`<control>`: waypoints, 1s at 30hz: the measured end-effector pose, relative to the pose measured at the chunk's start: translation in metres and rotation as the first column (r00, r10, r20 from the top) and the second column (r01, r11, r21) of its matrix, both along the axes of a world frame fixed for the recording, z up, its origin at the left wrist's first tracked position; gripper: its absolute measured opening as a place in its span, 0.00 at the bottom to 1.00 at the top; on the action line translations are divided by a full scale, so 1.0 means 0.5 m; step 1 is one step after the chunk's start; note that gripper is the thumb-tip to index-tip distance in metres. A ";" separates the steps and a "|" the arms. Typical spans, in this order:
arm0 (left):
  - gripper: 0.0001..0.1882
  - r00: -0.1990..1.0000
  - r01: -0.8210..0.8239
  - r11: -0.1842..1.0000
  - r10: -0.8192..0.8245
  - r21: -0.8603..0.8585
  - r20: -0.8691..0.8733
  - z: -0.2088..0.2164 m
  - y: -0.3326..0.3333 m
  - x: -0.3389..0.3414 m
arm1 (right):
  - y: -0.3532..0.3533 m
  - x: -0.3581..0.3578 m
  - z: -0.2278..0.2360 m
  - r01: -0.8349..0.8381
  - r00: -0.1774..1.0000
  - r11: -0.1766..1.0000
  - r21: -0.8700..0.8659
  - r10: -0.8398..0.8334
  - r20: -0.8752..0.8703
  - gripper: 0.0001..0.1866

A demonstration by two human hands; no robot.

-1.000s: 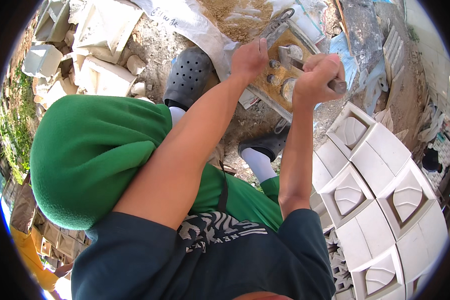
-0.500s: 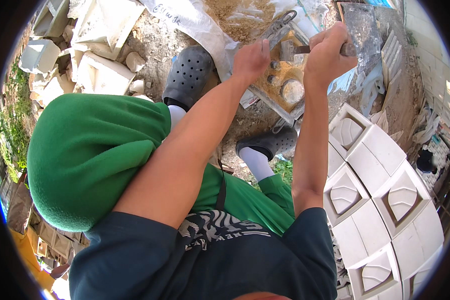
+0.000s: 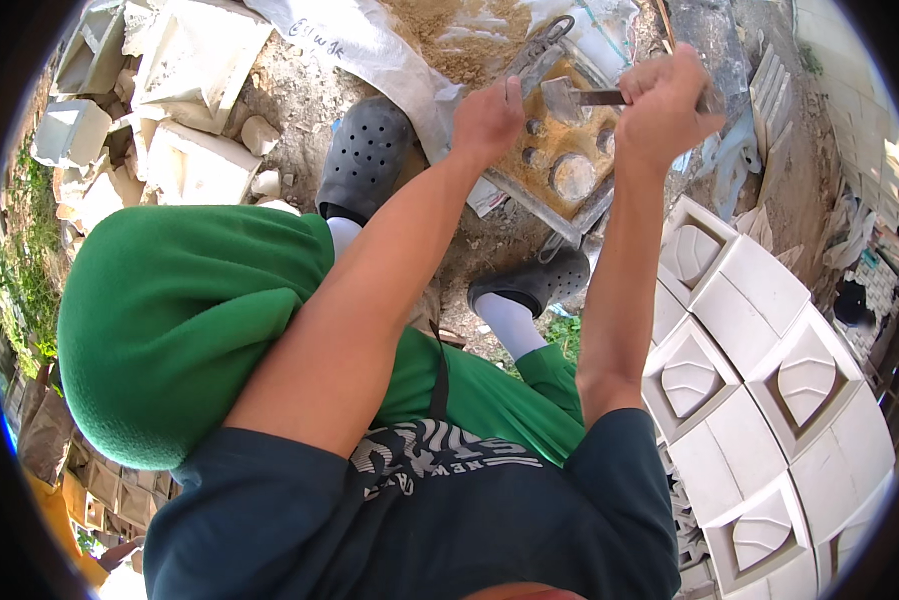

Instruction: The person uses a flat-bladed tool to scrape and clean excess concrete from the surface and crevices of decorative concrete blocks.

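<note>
My right hand point(image 3: 662, 108), slightly smeared by motion, is closed around a hand tool with a flat grey head point(image 3: 567, 102), a narrow dark shank and a handle end showing past the fist. The tool's head is over a metal mould point(image 3: 540, 205), a square frame with tan, sandy material point(image 3: 542, 178) inside. Set in that material are a pale round disc point(image 3: 573, 176) and several small dark holes. My left hand point(image 3: 489, 122) is closed at the mould's left side, beside a metal bar with a looped end point(image 3: 562, 27). What its fingers grip is hidden.
Pale moulded blocks point(image 3: 735, 330) with leaf-like reliefs stand in rows at the right. Broken pale pieces point(image 3: 202, 60) pile up at the upper left. A white sack point(image 3: 355, 50) lies beyond my grey clogs point(image 3: 367, 150). Thin slabs point(image 3: 767, 95) lean at the far right.
The tool's head has shifted slightly left over the mould and its angle has changed. My right hand has moved a little with it. My left hand stays beside the frame; the whole view has shifted slightly.
</note>
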State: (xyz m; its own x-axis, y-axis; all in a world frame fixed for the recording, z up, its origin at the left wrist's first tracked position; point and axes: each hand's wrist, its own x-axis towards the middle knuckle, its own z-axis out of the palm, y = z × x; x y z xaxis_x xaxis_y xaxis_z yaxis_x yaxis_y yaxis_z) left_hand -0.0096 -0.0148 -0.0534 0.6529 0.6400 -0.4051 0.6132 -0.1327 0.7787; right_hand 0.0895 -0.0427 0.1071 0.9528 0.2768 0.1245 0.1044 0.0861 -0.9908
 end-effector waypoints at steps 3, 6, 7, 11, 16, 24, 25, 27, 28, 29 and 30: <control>0.28 0.999 -0.032 0.999 0.033 -0.004 0.031 -0.002 0.002 0.011 | -0.039 0.007 -0.052 -0.043 0.994 0.999 0.007 0.042 0.101 0.21; 0.28 0.999 -0.030 0.999 0.030 -0.018 0.028 -0.004 0.003 0.002 | -0.038 -0.003 -0.015 -0.051 0.997 0.999 0.001 0.051 0.052 0.21; 0.29 0.999 -0.043 0.999 0.044 -0.021 0.032 -0.005 0.006 0.005 | -0.041 -0.001 -0.006 -0.069 0.996 0.997 0.037 0.066 0.063 0.21; 0.30 0.998 -0.049 0.999 0.048 0.022 0.040 -0.012 0.004 0.009 | -0.038 -0.022 -0.023 -0.234 0.967 0.966 -0.113 0.243 0.078 0.22; 0.30 0.994 -0.082 0.995 0.078 0.056 0.082 -0.022 0.000 0.018 | -0.065 -0.022 -0.050 -0.199 0.977 0.979 -0.050 0.203 0.069 0.20; 0.29 0.997 -0.065 0.998 0.064 0.020 0.039 -0.031 0.000 0.009 | -0.087 -0.045 -0.029 -0.393 0.914 0.906 -0.159 0.403 0.036 0.19; 0.29 0.998 -0.057 0.998 0.056 0.028 0.022 -0.031 0.007 0.014 | -0.089 -0.044 -0.021 -0.392 0.915 0.908 -0.149 0.401 0.040 0.19; 0.29 0.998 -0.060 0.997 0.059 0.039 0.024 -0.029 0.006 0.010 | -0.094 -0.041 -0.012 -0.359 0.933 0.927 0.110 0.354 0.065 0.18; 0.28 0.998 -0.067 0.998 0.066 0.021 0.024 -0.022 -0.003 0.004 | -0.102 -0.057 -0.022 -0.332 0.942 0.936 0.115 0.321 0.101 0.18; 0.28 0.997 -0.068 0.998 0.067 0.013 0.021 -0.018 -0.004 0.006 | -0.104 -0.050 -0.025 -0.333 0.941 0.937 0.108 0.323 0.096 0.18; 0.28 0.997 -0.068 0.998 0.068 0.009 0.023 -0.013 -0.004 0.011 | -0.101 -0.035 -0.026 -0.447 0.881 0.892 -0.065 0.451 0.139 0.18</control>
State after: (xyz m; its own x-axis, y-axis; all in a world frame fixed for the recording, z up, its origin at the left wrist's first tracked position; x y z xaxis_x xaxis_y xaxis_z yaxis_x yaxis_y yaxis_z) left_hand -0.0039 -0.0166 -0.0599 0.6166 0.6871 -0.3844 0.6032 -0.0984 0.7915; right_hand 0.0720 -0.0931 0.0940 0.6970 0.6766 0.2377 0.2060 0.1286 -0.9701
